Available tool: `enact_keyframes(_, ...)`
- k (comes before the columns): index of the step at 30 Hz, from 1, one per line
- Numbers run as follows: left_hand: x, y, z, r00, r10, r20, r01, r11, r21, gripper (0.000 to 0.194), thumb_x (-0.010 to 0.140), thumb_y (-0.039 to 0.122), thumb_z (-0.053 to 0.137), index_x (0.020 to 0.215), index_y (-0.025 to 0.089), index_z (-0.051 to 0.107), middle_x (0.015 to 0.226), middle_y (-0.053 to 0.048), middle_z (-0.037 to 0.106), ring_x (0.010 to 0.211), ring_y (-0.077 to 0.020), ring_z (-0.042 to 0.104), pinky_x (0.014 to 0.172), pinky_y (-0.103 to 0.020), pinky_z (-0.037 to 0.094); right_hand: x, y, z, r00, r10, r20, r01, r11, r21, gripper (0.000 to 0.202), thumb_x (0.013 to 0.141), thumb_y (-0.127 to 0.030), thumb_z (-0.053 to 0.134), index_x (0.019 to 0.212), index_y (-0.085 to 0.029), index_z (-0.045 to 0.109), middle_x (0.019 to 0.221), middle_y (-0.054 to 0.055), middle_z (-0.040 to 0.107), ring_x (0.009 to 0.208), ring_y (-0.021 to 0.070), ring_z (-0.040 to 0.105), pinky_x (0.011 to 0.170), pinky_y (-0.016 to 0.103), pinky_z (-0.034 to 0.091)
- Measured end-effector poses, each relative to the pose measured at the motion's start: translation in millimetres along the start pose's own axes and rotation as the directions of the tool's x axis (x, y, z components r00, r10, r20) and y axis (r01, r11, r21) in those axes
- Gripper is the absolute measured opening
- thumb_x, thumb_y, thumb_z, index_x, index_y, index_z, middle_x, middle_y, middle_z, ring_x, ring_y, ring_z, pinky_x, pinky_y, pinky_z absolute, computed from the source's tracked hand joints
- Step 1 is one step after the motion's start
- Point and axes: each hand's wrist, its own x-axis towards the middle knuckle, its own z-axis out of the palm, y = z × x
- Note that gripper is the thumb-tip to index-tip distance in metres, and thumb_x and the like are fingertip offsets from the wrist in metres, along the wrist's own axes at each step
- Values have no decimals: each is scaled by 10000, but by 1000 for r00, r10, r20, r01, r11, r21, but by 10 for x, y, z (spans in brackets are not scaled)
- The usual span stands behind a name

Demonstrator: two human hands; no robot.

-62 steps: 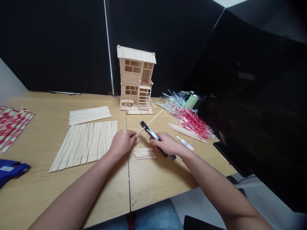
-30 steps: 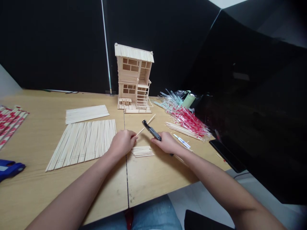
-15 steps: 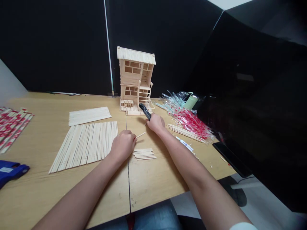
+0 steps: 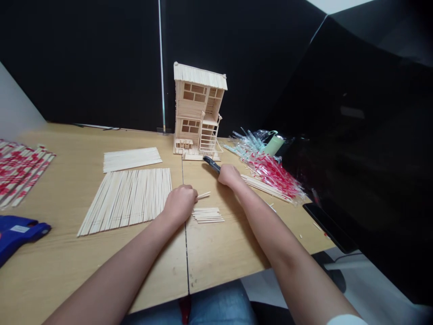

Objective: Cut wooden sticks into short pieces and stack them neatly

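My left hand (image 4: pixel 182 201) is closed around short wooden sticks (image 4: pixel 204 195), whose ends stick out to the right past the fingers. Just below it, a small row of cut stick pieces (image 4: pixel 208 215) lies on the table. My right hand (image 4: pixel 230 175) is wrapped around a black utility knife (image 4: pixel 212 164); its rear end points away from me toward the stick house, and its blade cannot be made out. Behind the hands stands a two-storey model house (image 4: pixel 199 110) built of pale sticks, with a roof, windows, a ladder and a small porch.
Long sticks (image 4: pixel 131 198) lie side by side at left, with a stick panel (image 4: pixel 132 160) behind them. A blue tool (image 4: pixel 20 234) and red-patterned packs (image 4: pixel 23 171) are far left. Plastic wrappers (image 4: pixel 270 171), a green cylinder (image 4: pixel 273 146) and a dark phone-like slab (image 4: pixel 329 225) occupy the right.
My right hand has drawn the utility knife back from the house and apart from my left hand. In the left hand, two stick ends now show where one did. The view has shifted slightly left.
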Motion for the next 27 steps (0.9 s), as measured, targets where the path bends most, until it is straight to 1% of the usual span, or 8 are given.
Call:
enact_keyframes(4, 9, -64, 6, 993, -54, -109, 32, 980, -196, 239, 902, 282, 533, 840, 190, 744, 910, -105, 719, 848, -233, 654, 699, -307, 437, -170, 72, -8, 994, -91, 54, 88, 994, 62, 190, 646, -170, 710, 831, -151, 670, 829, 126, 712, 767, 265, 686, 653, 293, 487)
enact_keyframes(6, 37, -80, 21, 978, -130, -162, 55, 914, -403, 211, 880, 308, 569, 845, 191, 741, 875, -83, 733, 802, -211, 651, 719, -304, 450, -296, 77, 9, 978, -197, 64, 176, 955, 239, 161, 675, -223, 658, 826, -180, 621, 729, 35, 668, 654, 184, 636, 585, 243, 449)
enact_keyframes(9, 94, -72, 73, 945, -288, -157, 73, 652, -755, 242, 818, 380, 642, 866, 161, 734, 819, -67, 735, 729, -189, 639, 690, -298, 474, -472, 15, 55, 922, -383, -54, 331, 709, 623, 153, 688, -257, 601, 811, -200, 530, 676, -36, 577, 588, 122, 539, 551, 211, 404)
enact_keyframes(11, 121, -53, 121, 928, -354, -116, 58, 444, -894, 331, 760, 441, 695, 892, 139, 728, 818, -70, 733, 702, -179, 631, 642, -287, 483, -553, -64, 88, 884, -439, -161, 405, 546, 733, 191, 679, -280, 623, 795, -206, 491, 699, -44, 560, 614, 115, 513, 575, 211, 402)
enact_keyframes(15, 138, -28, 177, 919, -381, -99, 4, 260, -966, 432, 671, 502, 768, 877, 124, 732, 815, -76, 739, 689, -163, 632, 641, -274, 491, -644, -217, 144, 853, -452, -262, 493, 532, 689, 214, 695, -304, 650, 813, -208, 499, 722, -46, 572, 635, 119, 506, 602, 222, 395)
enact_keyframes(18, 144, -49, 151, 915, -384, -125, -6, 298, -955, 428, 671, 503, 762, 872, 125, 751, 842, -90, 756, 727, -184, 651, 672, -283, 492, -693, -263, 169, 833, -472, -289, 542, 584, 604, 176, 733, -286, 643, 859, -209, 547, 740, -45, 599, 656, 129, 544, 622, 228, 397)
enact_keyframes(24, 175, -112, 72, 917, -323, -235, -2, 585, -811, 265, 781, 384, 667, 865, 158, 778, 833, -54, 771, 743, -189, 667, 700, -278, 476, -708, -232, 147, 848, -431, -310, 524, 587, 617, 217, 789, -299, 688, 949, -208, 572, 921, 5, 703, 770, 151, 646, 715, 242, 456)
enact_keyframes(27, 193, -116, 95, 944, -264, -199, 45, 699, -713, 217, 802, 328, 649, 864, 171, 785, 823, -43, 776, 731, -190, 674, 701, -274, 473, -659, -209, 144, 855, -395, -337, 513, 541, 667, 212, 784, -240, 683, 952, -205, 558, 962, 10, 713, 779, 137, 664, 748, 239, 470)
